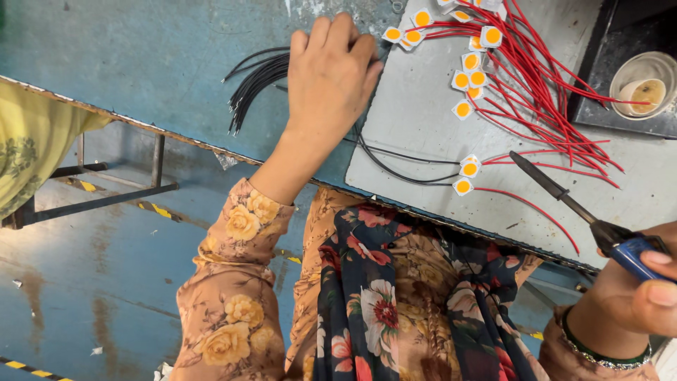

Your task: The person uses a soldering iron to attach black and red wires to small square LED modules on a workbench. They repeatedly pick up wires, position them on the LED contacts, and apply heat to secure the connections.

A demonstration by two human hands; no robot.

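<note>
Blue bench (141,56) fills the top of the view, worn and scratched, and on it lies a grey plate (416,134) that carries most of the work. Red wires (550,92) sprawl across the plate's far corner, each ending in a small white square with a yellow disc, the LED chips (469,70), clustered in a loose heap. Two more chips (465,176) sit apart near the plate's front edge, with thin black leads curving back toward the left hand (331,77). That hand lies knuckles up at the plate's left edge, fingers curled down over the black wires (257,81) bundled on the bench; whether it actually pinches one I cannot tell, since the fingertips are hidden. Right hand (649,282) is closed around the blue handle of a soldering iron (564,194), its dark tip hovering just beside the two near chips. A cup (643,85) stands on a dark tray at top right. Risk, as I judge it: the iron's tip hangs close over loose red insulation, so a small drift could scorch a wire or nudge a chip.
</note>
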